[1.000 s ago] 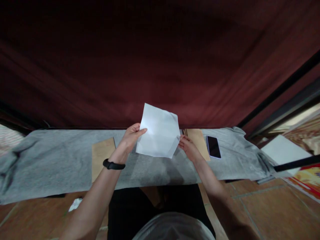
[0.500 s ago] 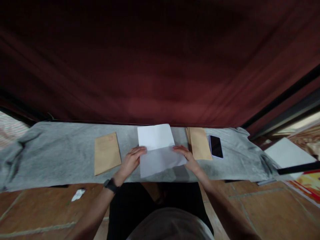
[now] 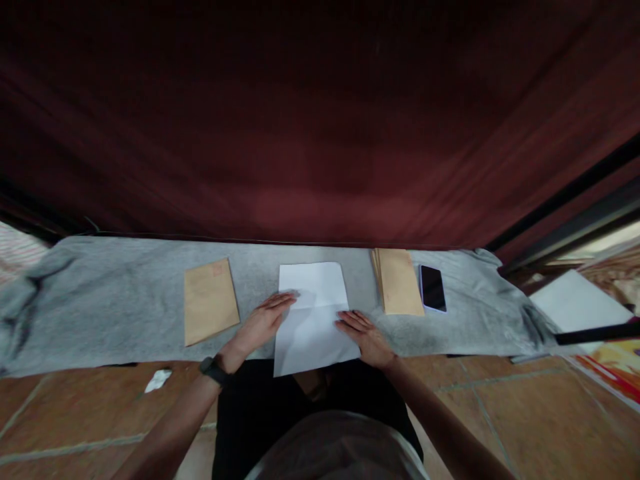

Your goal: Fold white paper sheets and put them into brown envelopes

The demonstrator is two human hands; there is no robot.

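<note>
A white sheet of paper (image 3: 314, 333) with a crease across its middle lies before me, its lower edge reaching over the front of the cloth. My left hand (image 3: 267, 319) rests on the sheet's left edge near the crease, fingers stretched out. On the right edge, slightly lower, my right hand (image 3: 364, 335) lies flat with its fingers extended. To the left is a brown envelope (image 3: 211, 303) with a faint reddish mark in its upper right corner. Right of the paper lies a small stack of brown envelopes (image 3: 403, 283), slightly fanned.
A phone (image 3: 433, 289) with a dark screen sits beside the envelope stack. Grey cloth (image 3: 135, 300) covers the narrow surface, and a dark red curtain (image 3: 320, 133) hangs behind it. On the tiled floor lies a crumpled white scrap (image 3: 158, 380). A white board (image 3: 580, 300) is at far right.
The sheet has been laid flatter and drawn toward me, its lower half now spread down over the front edge. My right hand has moved down and slightly left, its fingers flattening out.
</note>
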